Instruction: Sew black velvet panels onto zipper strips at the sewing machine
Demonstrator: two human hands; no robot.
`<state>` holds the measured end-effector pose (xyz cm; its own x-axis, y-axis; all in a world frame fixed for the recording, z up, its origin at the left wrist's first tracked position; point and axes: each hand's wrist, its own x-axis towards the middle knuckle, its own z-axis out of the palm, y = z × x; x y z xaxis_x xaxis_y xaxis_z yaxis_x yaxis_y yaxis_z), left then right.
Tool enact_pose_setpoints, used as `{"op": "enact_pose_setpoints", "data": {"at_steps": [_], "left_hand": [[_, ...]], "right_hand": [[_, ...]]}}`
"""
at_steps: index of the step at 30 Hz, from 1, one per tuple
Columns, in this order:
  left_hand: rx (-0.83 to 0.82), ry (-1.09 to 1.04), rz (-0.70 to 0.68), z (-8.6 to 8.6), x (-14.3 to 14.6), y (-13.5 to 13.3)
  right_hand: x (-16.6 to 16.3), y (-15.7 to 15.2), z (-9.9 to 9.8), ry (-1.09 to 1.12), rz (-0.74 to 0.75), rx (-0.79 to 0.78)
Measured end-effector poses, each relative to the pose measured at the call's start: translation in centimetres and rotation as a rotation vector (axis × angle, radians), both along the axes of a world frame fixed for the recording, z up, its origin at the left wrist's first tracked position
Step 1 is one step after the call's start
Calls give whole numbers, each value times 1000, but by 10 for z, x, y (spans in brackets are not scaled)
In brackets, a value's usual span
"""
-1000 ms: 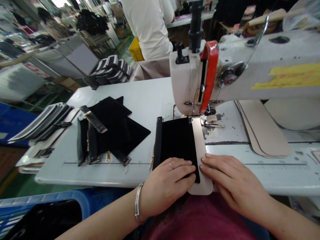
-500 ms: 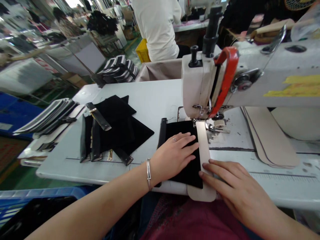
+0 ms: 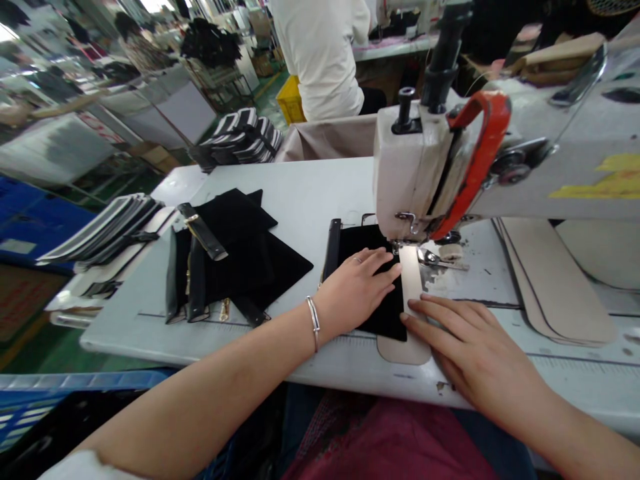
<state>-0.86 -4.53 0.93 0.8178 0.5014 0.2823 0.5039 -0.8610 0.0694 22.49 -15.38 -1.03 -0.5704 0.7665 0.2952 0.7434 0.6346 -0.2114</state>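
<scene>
A black fabric piece (image 3: 383, 322) with a dark strip along its left edge lies over a beige panel (image 3: 413, 279) under the head of a sewing machine (image 3: 407, 180). My left hand (image 3: 356, 288) rests flat on the black fabric, fingers stretched toward the needle area. At the panel's right edge, my right hand (image 3: 457, 337) lies with its fingers extended, fingertips touching the beige panel and the fabric's border. Neither hand is closed round anything. The needle's tip is too small to make out.
More black pieces with zipper strips (image 3: 235, 247) are heaped left on the table (image 3: 320, 183). Beige panels (image 3: 560, 280) lie to the right. Striped stacks (image 3: 107, 230) stand at the far left. A blue basket (image 3: 85, 381) is below; a person in white (image 3: 325, 60) sits ahead.
The black fabric and beige panel have slid forward, away from me, under the machine head. Both hands have moved forward with them, staying flat.
</scene>
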Motion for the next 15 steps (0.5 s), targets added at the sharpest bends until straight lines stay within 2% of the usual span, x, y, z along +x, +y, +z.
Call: {"op": "enact_pose_setpoints", "data": {"at_steps": [6, 9, 15], "left_hand": [[-172, -157, -187, 3, -18, -34], [-125, -164, -217, 0, -19, -45], [-81, -120, -234, -4, -15, -46]], "right_hand": [[6, -5, -3, 100, 38, -9], [6, -7, -2, 125, 45, -13], [3, -9, -1, 82, 65, -17]]}}
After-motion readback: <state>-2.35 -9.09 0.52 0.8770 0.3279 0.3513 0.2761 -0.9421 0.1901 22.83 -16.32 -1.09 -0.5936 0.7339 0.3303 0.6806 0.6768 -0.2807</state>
